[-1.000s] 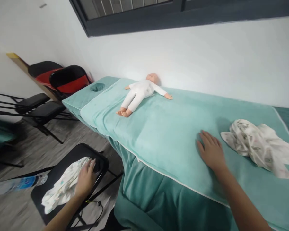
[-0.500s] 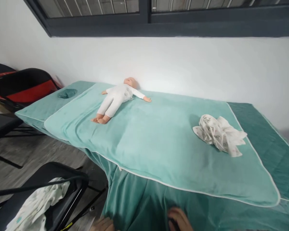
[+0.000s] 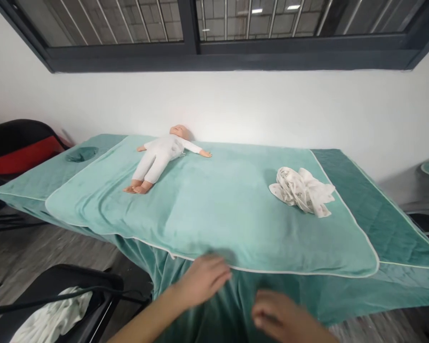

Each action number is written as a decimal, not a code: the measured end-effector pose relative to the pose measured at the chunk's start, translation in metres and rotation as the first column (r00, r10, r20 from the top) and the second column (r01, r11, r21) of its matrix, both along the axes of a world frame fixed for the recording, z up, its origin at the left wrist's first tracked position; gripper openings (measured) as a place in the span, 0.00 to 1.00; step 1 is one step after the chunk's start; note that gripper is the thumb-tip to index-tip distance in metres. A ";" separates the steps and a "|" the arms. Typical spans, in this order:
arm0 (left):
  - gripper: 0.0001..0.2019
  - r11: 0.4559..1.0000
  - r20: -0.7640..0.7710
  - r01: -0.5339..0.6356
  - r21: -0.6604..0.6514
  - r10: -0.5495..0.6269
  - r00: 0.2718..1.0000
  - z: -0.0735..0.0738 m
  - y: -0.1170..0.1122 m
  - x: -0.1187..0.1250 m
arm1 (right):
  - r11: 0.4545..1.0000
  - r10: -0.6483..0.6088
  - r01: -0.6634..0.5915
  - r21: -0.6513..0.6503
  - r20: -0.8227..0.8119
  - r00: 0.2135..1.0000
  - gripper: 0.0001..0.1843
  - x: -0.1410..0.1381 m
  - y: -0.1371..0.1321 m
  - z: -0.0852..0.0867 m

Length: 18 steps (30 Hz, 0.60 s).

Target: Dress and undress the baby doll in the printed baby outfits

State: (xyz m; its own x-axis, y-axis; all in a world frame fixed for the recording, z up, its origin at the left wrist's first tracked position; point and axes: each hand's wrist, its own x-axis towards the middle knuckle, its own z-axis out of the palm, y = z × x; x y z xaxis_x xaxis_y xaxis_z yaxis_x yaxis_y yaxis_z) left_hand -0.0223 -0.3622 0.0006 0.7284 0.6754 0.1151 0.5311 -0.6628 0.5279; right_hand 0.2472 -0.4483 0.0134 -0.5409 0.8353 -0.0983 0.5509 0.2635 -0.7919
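Doll [image 3: 159,155] left on blanket [image 3: 229,200], cloth [image 3: 303,190] right, bed [image 3: 372,209] beneath, wall [image 3: 236,107] behind

Doll [image 3: 160,155], cloth [image 3: 303,190] on green mat [image 3: 218,205]

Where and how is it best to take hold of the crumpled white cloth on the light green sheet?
Probably best is a pinch on the bunched left part of the crumpled white cloth, from above and the near side, with the right hand. Folds stand up there from the light green sheet, while looser ends spread to the right.
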 end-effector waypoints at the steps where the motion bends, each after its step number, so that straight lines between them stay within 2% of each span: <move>1: 0.15 0.996 0.152 -0.062 -0.068 0.072 0.986 0.005 0.024 0.019 | 0.995 -0.080 0.081 0.055 -0.012 0.997 0.16 0.009 0.021 0.005; 2: 0.15 0.975 0.291 -0.127 -0.182 0.177 0.940 0.007 0.050 0.039 | 0.975 -0.168 0.169 0.144 -0.020 0.986 0.17 0.018 0.045 0.011; 3: 0.15 0.944 0.400 -0.164 -0.287 0.273 0.875 0.007 0.076 0.060 | 0.928 -0.279 0.274 0.251 -0.019 0.960 0.18 0.028 0.071 0.017; 4: 0.15 0.913 0.475 -0.161 -0.376 0.339 0.812 0.005 0.102 0.080 | 0.858 -0.379 0.356 0.371 -0.012 0.925 0.19 0.038 0.099 0.021; 5: 0.16 0.877 0.546 -0.124 -0.464 0.393 0.740 0.001 0.127 0.101 | 0.753 -0.492 0.426 0.501 -0.001 0.871 0.20 0.047 0.126 0.024; 6: 0.17 0.820 0.611 -0.079 -0.567 0.483 0.627 -0.003 0.150 0.120 | 0.625 -0.633 0.492 0.606 0.025 0.773 0.21 0.056 0.153 0.025; 7: 0.19 0.749 0.641 -0.021 -0.662 0.581 0.502 -0.007 0.170 0.137 | 0.499 -0.768 0.548 0.672 0.050 0.639 0.23 0.065 0.178 0.023; 8: 0.20 0.701 0.656 0.041 -0.712 0.643 0.396 -0.010 0.188 0.152 | 0.436 -0.843 0.567 0.699 0.098 0.529 0.25 0.072 0.200 0.019; 9: 0.21 0.679 0.661 0.086 -0.729 0.666 0.345 -0.014 0.202 0.165 | 0.417 -0.878 0.565 0.711 0.154 0.453 0.26 0.079 0.218 0.013; 11: 0.22 0.664 0.661 0.119 -0.738 0.677 0.322 -0.018 0.221 0.182 | 0.405 -0.904 0.554 0.728 0.225 0.364 0.24 0.088 0.246 0.000; 13: 0.23 0.660 0.666 0.148 -0.737 0.669 0.331 -0.020 0.231 0.190 | 0.396 -0.902 0.544 0.740 0.203 0.380 0.20 0.090 0.262 -0.012; 15: 0.25 0.646 0.673 0.197 -0.737 0.675 0.304 -0.020 0.235 0.192 | 0.423 -0.851 0.522 0.741 0.127 0.509 0.16 0.084 0.271 -0.018; 18: 0.25 0.615 0.663 0.255 -0.746 0.720 0.203 -0.017 0.238 0.190 | 0.493 -0.676 0.448 0.745 0.004 0.737 0.15 0.063 0.279 -0.022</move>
